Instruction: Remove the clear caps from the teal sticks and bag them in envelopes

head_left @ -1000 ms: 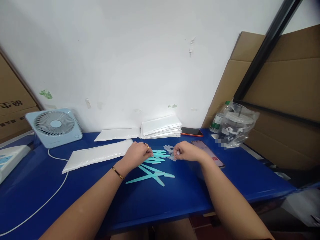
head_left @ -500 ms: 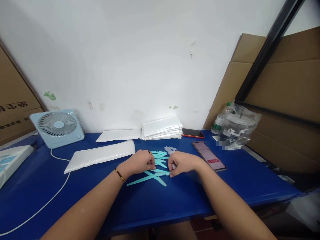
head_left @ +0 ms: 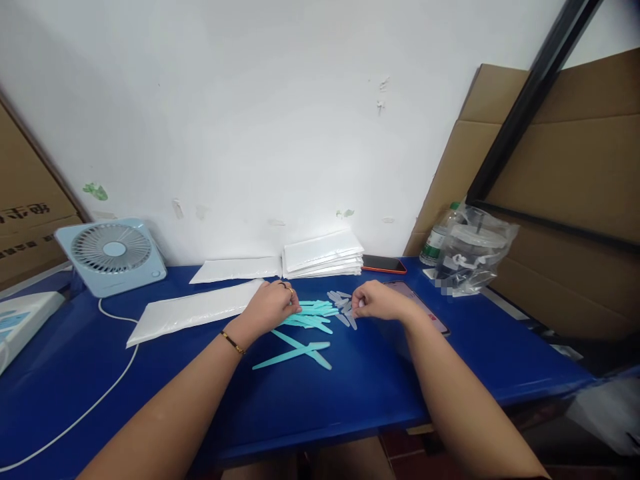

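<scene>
My left hand (head_left: 274, 305) is closed, its thumb and fingertips pinched on a teal eyebrow razor at the left end of the heap of teal razors (head_left: 313, 320). My right hand (head_left: 377, 301) is closed too, with a small pale translucent cap (head_left: 361, 303) partly showing between its fingers. Just left of its fingertips lies a loose pile of translucent greyish caps (head_left: 342, 300). Nearer to me, two teal razors (head_left: 295, 353) lie crossed on the blue table.
A white padded envelope (head_left: 190, 313) lies left of the hands, with a stack of envelopes (head_left: 323, 255) by the wall. A phone (head_left: 435, 317) lies partly under my right forearm; another phone (head_left: 384, 265) is behind. A fan (head_left: 114, 253) stands left, a bagged cup (head_left: 475, 250) right.
My left hand has moved left and away from me to the razor heap. My right hand has moved away from me and rightward, beside the caps. More caps now show in the pile.
</scene>
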A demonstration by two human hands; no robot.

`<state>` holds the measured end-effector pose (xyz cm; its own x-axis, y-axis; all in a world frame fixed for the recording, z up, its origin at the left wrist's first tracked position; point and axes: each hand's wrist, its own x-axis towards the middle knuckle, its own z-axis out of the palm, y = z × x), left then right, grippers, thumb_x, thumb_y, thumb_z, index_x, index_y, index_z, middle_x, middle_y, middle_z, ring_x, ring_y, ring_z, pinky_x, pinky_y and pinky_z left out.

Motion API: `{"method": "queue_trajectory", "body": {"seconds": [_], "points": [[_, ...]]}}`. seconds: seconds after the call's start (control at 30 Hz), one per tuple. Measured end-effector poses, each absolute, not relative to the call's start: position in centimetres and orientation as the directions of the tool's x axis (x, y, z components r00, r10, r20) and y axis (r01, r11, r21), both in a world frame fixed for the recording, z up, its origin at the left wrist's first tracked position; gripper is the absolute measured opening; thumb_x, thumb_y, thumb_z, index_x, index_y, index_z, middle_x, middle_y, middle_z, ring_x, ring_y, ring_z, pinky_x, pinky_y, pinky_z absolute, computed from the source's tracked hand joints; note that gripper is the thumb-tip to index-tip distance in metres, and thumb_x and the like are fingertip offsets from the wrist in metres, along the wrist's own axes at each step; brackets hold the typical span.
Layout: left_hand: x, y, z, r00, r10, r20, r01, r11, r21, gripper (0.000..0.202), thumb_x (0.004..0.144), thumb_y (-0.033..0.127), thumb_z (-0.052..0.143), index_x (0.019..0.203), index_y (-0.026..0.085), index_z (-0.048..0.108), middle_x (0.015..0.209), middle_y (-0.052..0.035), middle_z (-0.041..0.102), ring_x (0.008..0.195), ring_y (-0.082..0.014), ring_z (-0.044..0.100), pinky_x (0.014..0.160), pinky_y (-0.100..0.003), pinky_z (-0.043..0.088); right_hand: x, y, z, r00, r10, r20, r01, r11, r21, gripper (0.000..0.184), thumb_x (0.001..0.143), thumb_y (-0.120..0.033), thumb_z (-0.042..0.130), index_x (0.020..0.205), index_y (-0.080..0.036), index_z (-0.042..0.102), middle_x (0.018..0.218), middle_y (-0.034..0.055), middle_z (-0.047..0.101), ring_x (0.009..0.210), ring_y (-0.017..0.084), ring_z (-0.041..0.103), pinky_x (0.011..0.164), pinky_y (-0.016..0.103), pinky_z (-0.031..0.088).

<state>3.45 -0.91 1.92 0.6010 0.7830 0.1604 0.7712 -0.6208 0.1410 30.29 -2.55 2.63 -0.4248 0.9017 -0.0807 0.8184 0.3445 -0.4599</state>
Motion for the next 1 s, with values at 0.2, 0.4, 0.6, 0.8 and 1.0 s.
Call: {"method": "queue_trajectory", "body": {"seconds": [0.2,0.4,0.6,0.8,1.0], "points": [[2.8,-2.1,2.7,0.637,0.766,0.092,0.73,-0.637,0.247,0.035,0.069,0.055,0.062,0.083,0.023,0.067,0.086,-0.0024,0.063,0.077,-0.0183,0.056,0.063,-0.026,0.036,30.2,-2.5,2.6,-0.372,0.928,-0.034,0.794,0.299,-0.529,0.019,0.067,-0.032,0.067,0.076,-0.016,0.07,0.072,0.004,0.069,0.064,0.015,0.058,0.055,0.022,0.038],[3.7,-4.4,2.7,0.721,0.677,-0.145,0.687,-0.672,0.278,0.021,0.065,0.044,0.069,0.066,0.023,0.068,0.069,0.0009,0.064,0.062,-0.0144,0.054,0.051,-0.024,0.031,27.5,-3.8,2.6,-0.612,0.782,-0.115,0.661,0.427,-0.617,0.033,0.067,-0.047,0.067,0.079,-0.016,0.071,0.063,0.001,0.062,0.056,0.012,0.052,0.05,0.021,0.035],[3.9,-3.4,2.5,0.709,0.705,-0.02,0.691,-0.688,0.224,0.016,0.071,0.038,0.066,0.066,0.023,0.066,0.068,0.0014,0.063,0.06,-0.0134,0.053,0.055,-0.025,0.031,26.3,-3.7,1.8,-0.7,0.71,-0.083,0.597,0.517,-0.613,0.034,0.072,-0.049,0.063,0.075,-0.016,0.069,0.06,-0.0014,0.058,0.053,0.009,0.047,0.05,0.02,0.033],[3.5,-2.3,2.9,0.637,0.768,0.065,0.762,-0.64,0.103,0.021,0.07,0.043,0.067,0.075,0.022,0.066,0.079,-0.0004,0.062,0.069,-0.0161,0.055,0.061,-0.028,0.032,29.3,-2.2,1.8,-0.443,0.896,-0.011,0.759,0.368,-0.537,0.032,0.074,-0.045,0.061,0.072,-0.015,0.07,0.063,0.0028,0.065,0.058,0.013,0.055,0.051,0.022,0.035],[3.6,-3.4,2.7,0.79,0.613,-0.007,0.605,-0.777,0.175,0.021,0.065,0.042,0.072,0.08,0.027,0.068,0.084,0.0,0.06,0.083,-0.018,0.055,0.071,-0.027,0.033,29.0,-2.7,2.4,-0.403,0.915,0.029,0.769,0.356,-0.531,0.035,0.077,-0.047,0.056,0.073,-0.015,0.069,0.062,0.0027,0.063,0.056,0.012,0.053,0.05,0.022,0.034]]}}
